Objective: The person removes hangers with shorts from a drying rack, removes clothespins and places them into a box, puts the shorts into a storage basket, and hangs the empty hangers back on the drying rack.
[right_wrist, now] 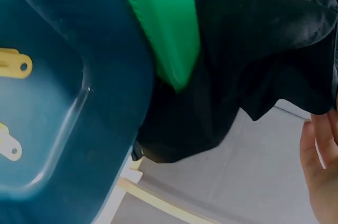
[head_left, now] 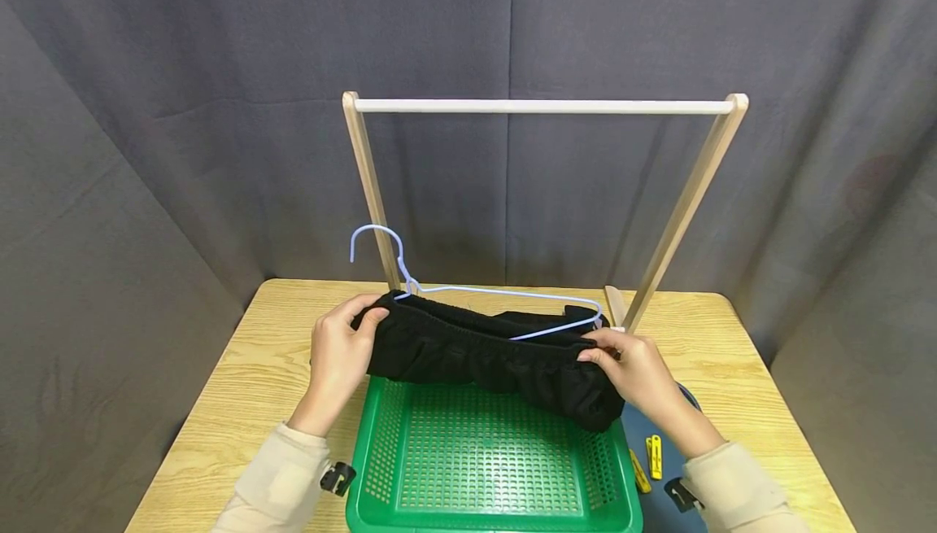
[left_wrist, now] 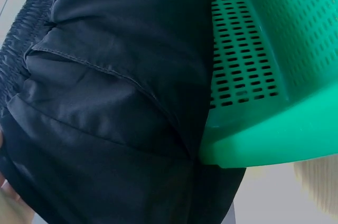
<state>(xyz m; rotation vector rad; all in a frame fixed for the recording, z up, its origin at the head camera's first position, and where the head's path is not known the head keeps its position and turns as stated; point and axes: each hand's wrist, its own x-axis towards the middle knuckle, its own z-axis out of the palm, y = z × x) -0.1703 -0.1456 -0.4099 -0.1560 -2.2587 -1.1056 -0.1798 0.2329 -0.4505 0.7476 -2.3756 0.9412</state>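
A black garment with a gathered elastic waistband (head_left: 483,346) is stretched sideways between both hands. At its left end, my left hand (head_left: 340,342) pinches the waistband, thumb in front. My right hand (head_left: 633,366) pinches the other end between thumb and fingers. A pale lilac hanger (head_left: 505,293) lies partly inside the waistband opening, its hook pointing up at the left and its right end showing near my right hand. The lower part of its frame is hidden by the cloth. In the left wrist view, the garment's seams and folds (left_wrist: 116,102) hang beside the basket.
Below the garment is a green perforated basket (head_left: 490,508) on the wooden table (head_left: 241,403). To its right, a dark blue tray (right_wrist: 58,102) holds yellow clips (head_left: 655,457). Behind stands a wooden rack with a white rail (head_left: 542,107), in front of a grey curtain (head_left: 220,150).
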